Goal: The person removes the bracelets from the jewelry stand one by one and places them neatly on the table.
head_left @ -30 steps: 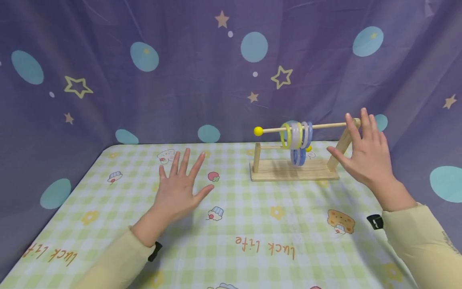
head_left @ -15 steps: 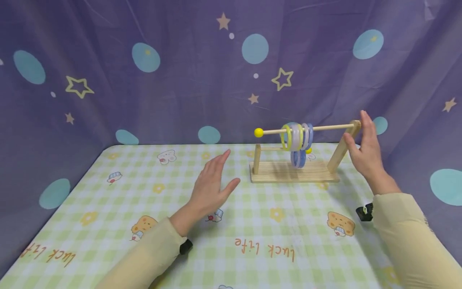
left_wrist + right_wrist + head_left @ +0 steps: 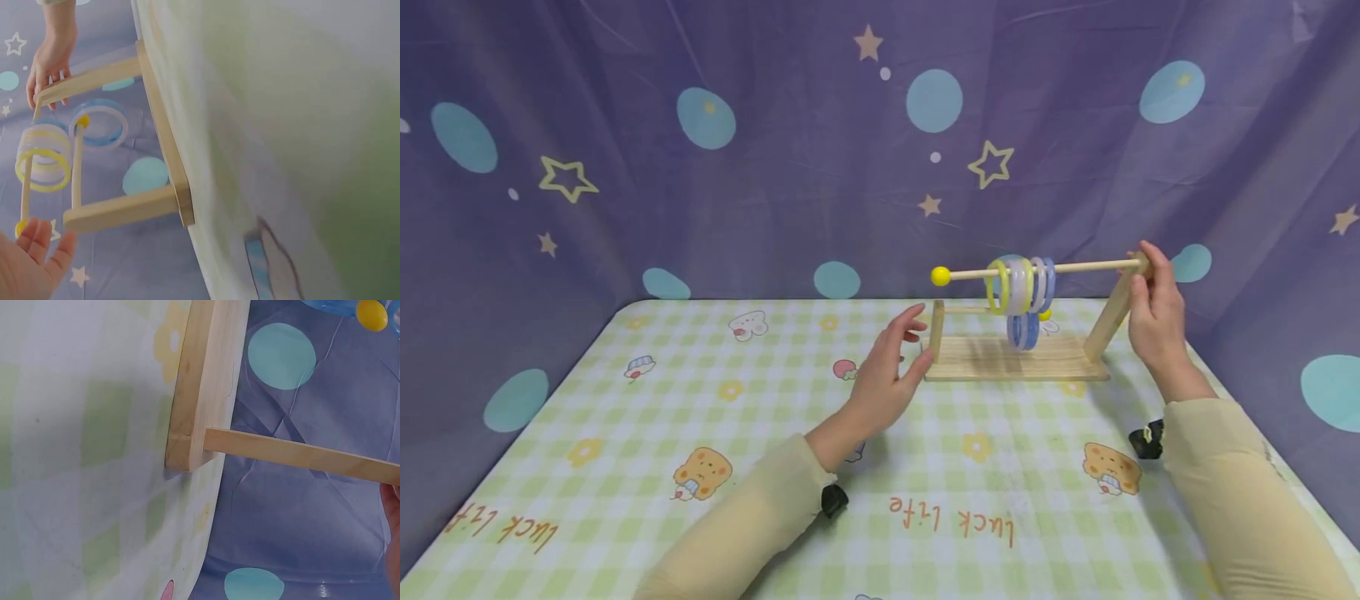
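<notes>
While the right hand grips the tall slanted post of the wooden rack near the worktop's far right corner, the left hand, fingers relaxed and holding nothing, sits just left of the rack's short post (its rod runs left–right, rings hanging mid-rod).

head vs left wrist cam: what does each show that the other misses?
Head only: the whole green checked tablecloth, the purple star-printed backdrop, both cream sleeves, and the left hand seen from the back, reaching near the short wooden post.

Left wrist only: a close, sideways look at the flat wooden base, and the left hand's palm side.

Both: the wooden ring rack, the yellow, white and blue plastic rings on its upper dowel, the yellow ball tip, and the right hand gripping the slanted post's top.
</notes>
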Motion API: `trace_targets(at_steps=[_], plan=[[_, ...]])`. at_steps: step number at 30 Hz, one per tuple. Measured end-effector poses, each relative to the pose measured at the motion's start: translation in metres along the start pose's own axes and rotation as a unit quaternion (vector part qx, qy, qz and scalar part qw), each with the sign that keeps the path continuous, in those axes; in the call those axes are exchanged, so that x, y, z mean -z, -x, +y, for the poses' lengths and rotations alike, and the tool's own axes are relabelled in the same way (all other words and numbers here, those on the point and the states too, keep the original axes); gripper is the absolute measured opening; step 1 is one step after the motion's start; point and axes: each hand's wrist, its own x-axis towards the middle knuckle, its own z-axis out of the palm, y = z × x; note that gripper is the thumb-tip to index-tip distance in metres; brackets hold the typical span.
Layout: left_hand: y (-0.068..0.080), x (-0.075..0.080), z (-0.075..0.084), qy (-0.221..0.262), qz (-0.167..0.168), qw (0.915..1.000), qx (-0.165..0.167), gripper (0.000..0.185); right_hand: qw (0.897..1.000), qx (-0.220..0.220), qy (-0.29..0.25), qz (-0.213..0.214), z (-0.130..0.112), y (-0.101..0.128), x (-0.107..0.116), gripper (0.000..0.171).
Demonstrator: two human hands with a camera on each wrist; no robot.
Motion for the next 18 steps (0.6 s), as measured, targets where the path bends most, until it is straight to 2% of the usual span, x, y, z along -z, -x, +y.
trace_targets(at_steps=[5,10,15,18], plan=[[-0.011,-0.016,-0.002,0.052,-0.001,0.9986,-0.007,0.052,1.0,-0.026,-0.008,0.016,0.002,0.001,0.0,0.039],[-0.023,-0.034,-0.004,0.112,0.008,0.9937,-0.012,0.052,0.999,-0.04,0.003,0.031,0.005,0.001,-0.002,0.037],[-0.035,-0.05,-0.002,0.143,0.017,0.9895,-0.017,0.052,0.998,-0.042,-0.002,0.036,0.003,0.0,-0.005,0.037],[-0.04,-0.054,0.006,0.159,0.018,0.987,-0.016,0.051,0.998,-0.043,-0.005,0.043,-0.007,0.001,-0.007,0.036]])
